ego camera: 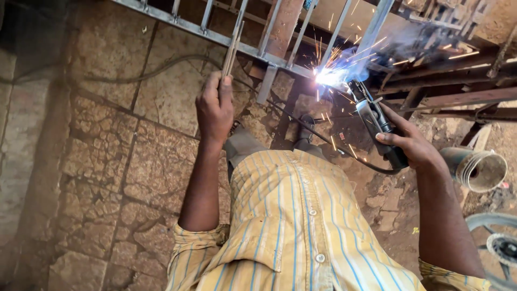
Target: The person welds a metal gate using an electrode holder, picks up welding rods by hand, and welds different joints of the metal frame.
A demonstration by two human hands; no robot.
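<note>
At the far left lies a cracked stone floor (107, 161), with a dark cable (134, 73) curving across it toward the middle. Over the floor, the left hand (214, 110) is clenched around a bundle of thin welding rods (232, 48), which rise from the fist and lean a little to the right, their upper ends crossing the lower bar of a grey metal grille (226, 40) that runs along the top edge of the view. Below the hand, the person's yellow shirt with blue stripes (291, 226) fills the lower middle. Further right, a bright white-blue arc (328, 78) burns at the grille's lower bar, throwing orange sparks upward and outward, with pale smoke drifting to the right. The right hand (412, 145) grasps the handle of a dark electrode holder (371, 116), whose tip meets the arc. Rusty steel bars (452, 94) lie just beyond. Near the right edge stands a grey tin can (476, 170), and a wheel rim (498, 242) shows in the lower right corner.
</note>
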